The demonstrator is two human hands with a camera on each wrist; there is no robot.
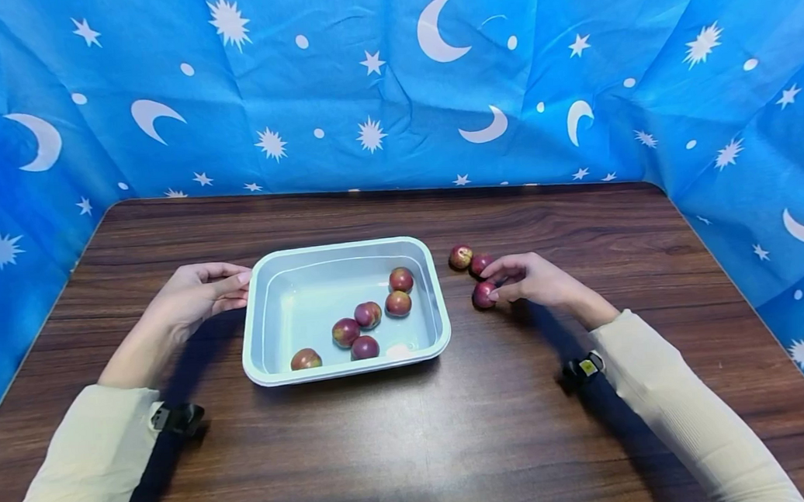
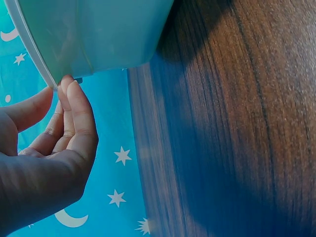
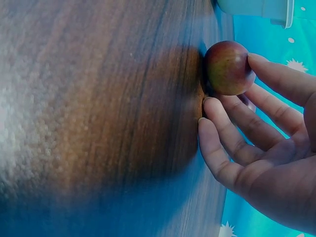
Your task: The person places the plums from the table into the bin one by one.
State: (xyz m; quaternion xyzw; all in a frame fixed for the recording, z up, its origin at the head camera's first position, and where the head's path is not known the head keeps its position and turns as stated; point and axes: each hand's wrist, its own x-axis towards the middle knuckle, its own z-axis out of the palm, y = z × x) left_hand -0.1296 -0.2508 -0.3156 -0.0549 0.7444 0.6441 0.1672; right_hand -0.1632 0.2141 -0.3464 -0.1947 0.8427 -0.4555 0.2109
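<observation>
A pale plastic tub (image 1: 314, 288) rests on the table with several reddish plums inside, such as one plum (image 1: 367, 315) near its middle. My left hand (image 1: 198, 296) pinches the tub's left rim between thumb and fingertips, as the left wrist view also shows. Right of the tub, my right hand (image 1: 533, 277) has its thumb and fingers around a dark red plum (image 1: 484, 295) that is still at the tabletop. The right wrist view shows the thumb against this plum (image 3: 228, 68); some fingertips lie behind it. Two more plums sit just beyond: a yellow-patched plum (image 1: 461, 257) and a darker plum (image 1: 481, 264).
The dark wood-grain table (image 1: 415, 444) reaches back to a blue curtain (image 1: 362, 75) printed with moons and stars. Black wrist cameras are strapped at both cuffs, one camera (image 1: 183, 419) at the left and one camera (image 1: 580, 371) at the right.
</observation>
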